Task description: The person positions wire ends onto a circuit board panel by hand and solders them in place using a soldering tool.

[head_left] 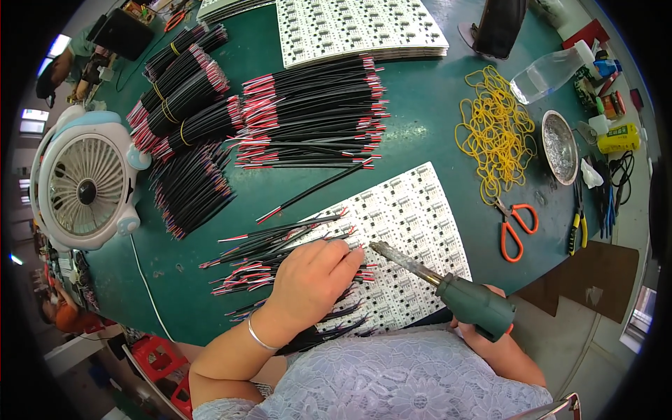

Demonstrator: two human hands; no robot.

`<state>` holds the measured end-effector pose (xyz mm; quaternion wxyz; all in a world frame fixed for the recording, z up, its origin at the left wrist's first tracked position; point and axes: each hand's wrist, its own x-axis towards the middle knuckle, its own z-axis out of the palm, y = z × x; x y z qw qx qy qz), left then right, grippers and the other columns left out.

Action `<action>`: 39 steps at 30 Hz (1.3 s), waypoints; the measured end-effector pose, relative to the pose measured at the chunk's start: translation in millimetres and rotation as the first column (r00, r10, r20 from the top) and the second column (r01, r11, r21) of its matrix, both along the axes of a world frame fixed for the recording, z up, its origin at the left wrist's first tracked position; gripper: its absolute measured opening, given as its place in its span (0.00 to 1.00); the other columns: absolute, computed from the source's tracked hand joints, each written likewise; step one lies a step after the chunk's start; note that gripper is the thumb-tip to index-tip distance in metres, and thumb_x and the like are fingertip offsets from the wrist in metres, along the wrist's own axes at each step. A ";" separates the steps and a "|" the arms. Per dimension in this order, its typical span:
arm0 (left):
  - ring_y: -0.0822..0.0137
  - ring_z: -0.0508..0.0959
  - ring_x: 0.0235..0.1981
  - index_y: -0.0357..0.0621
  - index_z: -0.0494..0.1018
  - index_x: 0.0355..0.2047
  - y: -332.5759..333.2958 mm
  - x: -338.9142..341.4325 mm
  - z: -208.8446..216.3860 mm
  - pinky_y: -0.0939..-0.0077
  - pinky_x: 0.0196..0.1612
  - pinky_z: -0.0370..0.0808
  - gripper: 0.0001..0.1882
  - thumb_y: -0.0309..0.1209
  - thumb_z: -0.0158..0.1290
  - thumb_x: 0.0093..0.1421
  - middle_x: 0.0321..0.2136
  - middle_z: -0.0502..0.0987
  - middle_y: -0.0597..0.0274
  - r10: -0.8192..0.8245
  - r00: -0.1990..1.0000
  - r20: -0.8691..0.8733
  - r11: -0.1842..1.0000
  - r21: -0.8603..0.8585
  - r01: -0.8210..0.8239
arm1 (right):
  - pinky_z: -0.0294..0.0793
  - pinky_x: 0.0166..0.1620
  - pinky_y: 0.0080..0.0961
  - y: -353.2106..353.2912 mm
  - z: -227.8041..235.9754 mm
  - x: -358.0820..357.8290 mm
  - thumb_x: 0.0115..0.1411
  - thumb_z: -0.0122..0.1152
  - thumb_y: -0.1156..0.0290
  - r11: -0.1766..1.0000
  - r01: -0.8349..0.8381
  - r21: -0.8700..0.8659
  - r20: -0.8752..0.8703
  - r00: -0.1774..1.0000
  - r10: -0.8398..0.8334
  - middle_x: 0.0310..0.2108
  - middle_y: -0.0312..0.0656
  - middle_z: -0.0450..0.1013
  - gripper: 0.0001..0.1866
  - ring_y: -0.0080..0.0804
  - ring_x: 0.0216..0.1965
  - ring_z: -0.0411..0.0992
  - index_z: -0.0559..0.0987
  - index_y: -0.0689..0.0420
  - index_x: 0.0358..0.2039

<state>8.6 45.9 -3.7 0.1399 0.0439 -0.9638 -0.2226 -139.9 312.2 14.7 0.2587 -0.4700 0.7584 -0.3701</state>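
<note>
My left hand, with a silver bangle at its wrist, rests over the white circuit-board panel. Its thumb and fingertips are pinched on a thin cable, mostly hidden under the hand. In my right hand is a green-bodied soldering gun, its grip partly hidden. The gun points left, and its dark tip sits just right of my left fingertips, over the panel. Several black cables with red and white wire ends lie along the panel's left side, partly under my left hand. One loose cable lies beyond them.
Bundled black cables and a wide cable pile lie farther back, before stacked panels. A fan stands left. Right are yellow rubber bands, orange-handled scissors, a metal bowl, pliers and a bottle.
</note>
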 end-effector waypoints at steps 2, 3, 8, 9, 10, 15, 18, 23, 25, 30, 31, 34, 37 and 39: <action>0.62 0.74 0.29 0.43 0.78 0.36 -0.5 -0.3 -0.5 0.70 0.29 0.72 0.14 0.24 0.55 0.46 0.30 0.72 0.61 0.004 1.000 -0.012 1.000 0.004 -0.004 | 0.73 0.27 0.24 -3.0 1.3 -2.0 0.57 0.54 0.72 0.999 -0.039 -0.010 0.033 0.999 0.039 0.26 0.40 0.71 0.11 0.27 0.21 0.73 0.74 0.64 0.39; 0.62 0.74 0.29 0.43 0.78 0.36 -0.9 -0.8 -0.4 0.70 0.29 0.72 0.14 0.24 0.56 0.46 0.30 0.72 0.61 0.004 1.000 -0.007 1.000 0.013 -0.004 | 0.73 0.27 0.24 -3.6 2.2 -2.0 0.57 0.54 0.72 0.999 -0.039 -0.009 0.033 0.999 0.040 0.26 0.40 0.71 0.11 0.27 0.21 0.73 0.74 0.64 0.39; 0.62 0.74 0.29 0.43 0.78 0.35 -1.5 -1.7 0.8 0.70 0.29 0.72 0.13 0.24 0.56 0.46 0.29 0.72 0.61 0.010 1.000 0.017 0.999 0.035 -0.011 | 0.73 0.28 0.24 -6.9 5.6 -1.6 0.57 0.54 0.73 0.998 -0.061 0.018 -0.004 0.998 0.061 0.26 0.40 0.71 0.09 0.27 0.20 0.73 0.75 0.63 0.37; 0.62 0.74 0.28 0.43 0.78 0.35 -1.5 -1.6 0.6 0.70 0.29 0.72 0.13 0.24 0.56 0.46 0.29 0.72 0.61 0.010 1.000 0.018 0.999 0.035 -0.011 | 0.73 0.28 0.24 -7.5 5.9 -1.7 0.57 0.54 0.73 0.998 -0.060 0.019 -0.004 0.998 0.060 0.26 0.40 0.71 0.09 0.27 0.20 0.73 0.75 0.63 0.37; 0.62 0.74 0.28 0.43 0.78 0.35 -1.5 -1.6 0.4 0.70 0.29 0.72 0.13 0.24 0.56 0.47 0.29 0.72 0.61 0.011 1.000 0.019 0.999 0.035 -0.011 | 0.73 0.28 0.24 -8.2 6.1 -1.9 0.57 0.54 0.73 0.998 -0.059 0.016 0.000 0.998 0.059 0.25 0.40 0.72 0.08 0.27 0.20 0.73 0.75 0.63 0.37; 0.62 0.74 0.28 0.44 0.78 0.34 -1.3 -2.9 1.4 0.70 0.29 0.72 0.12 0.24 0.56 0.46 0.29 0.72 0.62 0.011 1.000 0.020 1.000 0.025 -0.012 | 0.73 0.28 0.24 -1.0 0.1 -2.1 0.58 0.53 0.73 0.997 -0.062 -0.045 -0.094 0.994 0.058 0.23 0.41 0.72 0.08 0.28 0.21 0.73 0.74 0.63 0.36; 0.62 0.74 0.27 0.45 0.78 0.34 -1.8 -2.9 -0.4 0.70 0.29 0.72 0.13 0.24 0.56 0.46 0.28 0.72 0.62 0.014 1.000 0.019 1.000 0.027 -0.015 | 0.73 0.29 0.25 1.5 1.2 1.4 0.58 0.53 0.73 0.999 0.043 -0.031 0.077 0.996 -0.041 0.22 0.41 0.72 0.08 0.28 0.21 0.73 0.73 0.63 0.37; 0.63 0.74 0.27 0.47 0.79 0.34 -4.0 -2.9 -4.0 0.70 0.27 0.72 0.14 0.23 0.56 0.44 0.28 0.73 0.63 0.021 0.999 0.028 0.998 0.060 -0.022 | 0.73 0.29 0.26 0.3 1.2 0.4 0.59 0.52 0.72 0.999 -0.005 -0.038 0.045 0.999 0.006 0.23 0.40 0.72 0.10 0.28 0.21 0.74 0.73 0.63 0.39; 0.63 0.75 0.27 0.48 0.79 0.33 -4.8 -2.4 -4.2 0.70 0.27 0.72 0.14 0.23 0.56 0.43 0.27 0.73 0.63 0.017 1.000 0.016 0.998 0.059 -0.018 | 0.74 0.30 0.25 0.8 0.7 1.1 0.58 0.53 0.72 1.000 -0.004 -0.031 0.057 0.998 0.006 0.24 0.40 0.72 0.10 0.28 0.22 0.74 0.73 0.63 0.39; 0.63 0.75 0.27 0.48 0.79 0.33 -5.4 -2.6 -4.3 0.71 0.27 0.72 0.13 0.23 0.57 0.44 0.27 0.73 0.63 0.004 1.000 0.013 0.999 0.053 -0.004 | 0.74 0.33 0.26 0.8 2.7 0.4 0.58 0.54 0.72 0.999 -0.028 -0.042 0.068 0.997 0.030 0.25 0.39 0.72 0.11 0.27 0.23 0.75 0.73 0.63 0.40; 0.63 0.75 0.27 0.47 0.79 0.33 -5.5 -2.7 -4.3 0.71 0.27 0.72 0.13 0.23 0.57 0.44 0.27 0.73 0.63 0.000 1.000 0.012 0.999 0.052 -0.001 | 0.74 0.34 0.26 1.4 3.0 1.3 0.58 0.54 0.72 0.999 -0.025 -0.020 0.066 0.997 0.026 0.25 0.39 0.72 0.11 0.27 0.24 0.75 0.73 0.63 0.40; 0.63 0.74 0.27 0.47 0.79 0.33 -5.2 -2.6 -5.0 0.70 0.26 0.71 0.12 0.24 0.57 0.45 0.27 0.72 0.63 -0.007 1.000 0.004 0.999 0.043 0.007 | 0.73 0.35 0.27 1.9 4.9 1.8 0.58 0.54 0.72 0.999 -0.027 0.019 0.055 0.998 0.026 0.26 0.39 0.73 0.12 0.26 0.24 0.75 0.73 0.63 0.41; 0.63 0.74 0.26 0.46 0.79 0.32 -5.1 -2.8 -4.8 0.70 0.26 0.71 0.12 0.25 0.57 0.45 0.27 0.72 0.63 -0.008 1.000 0.000 0.999 0.035 0.008 | 0.73 0.35 0.27 3.1 5.6 -1.1 0.58 0.54 0.72 0.996 -0.070 0.049 0.018 0.997 0.069 0.27 0.39 0.73 0.12 0.26 0.25 0.76 0.73 0.63 0.42; 0.63 0.74 0.26 0.46 0.79 0.32 -4.9 -3.0 -4.8 0.70 0.26 0.71 0.11 0.25 0.57 0.45 0.27 0.72 0.63 -0.010 1.000 0.000 0.999 0.036 0.010 | 0.73 0.35 0.27 3.5 5.2 -1.2 0.58 0.54 0.72 0.992 -0.107 0.061 -0.011 0.994 0.108 0.27 0.39 0.73 0.12 0.26 0.25 0.76 0.73 0.63 0.42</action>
